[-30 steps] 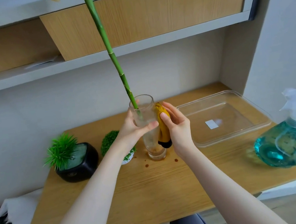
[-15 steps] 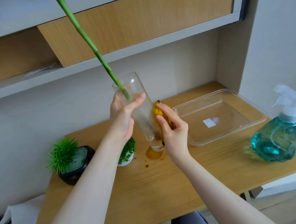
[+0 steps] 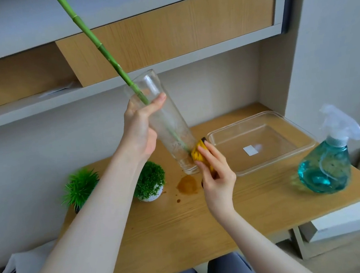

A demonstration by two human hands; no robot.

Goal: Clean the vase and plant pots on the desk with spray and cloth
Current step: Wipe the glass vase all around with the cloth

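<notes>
We hold the vase [image 3: 169,128] in our left hand [image 3: 140,129]. Our fingers wrap around the glass near the top, and our thumb [image 3: 157,101] lies across the front. The vase is up off the desk [image 3: 183,224] and it tilts, with its mouth up and to the left and its bottom down and to the right. A long green stem [image 3: 97,45] sticks out of the mouth and goes up past the top of the picture.

Our right hand [image 3: 217,176] holds a yellow cloth [image 3: 199,154]. Our fingers curl around it and press it on the side of the vase near the bottom.

Under the vase there is a brown wet spot [image 3: 187,185] on the desk, with little drops beside it. A round green plant in a white pot [image 3: 149,183] sits just left of the spot. A spiky green plant [image 3: 79,187] sits further left, partly behind our arm. A clear tray [image 3: 260,139] sits to the right, at the back of the desk. A blue spray bottle [image 3: 328,161] stands near the right edge, well apart from our hands.
</notes>
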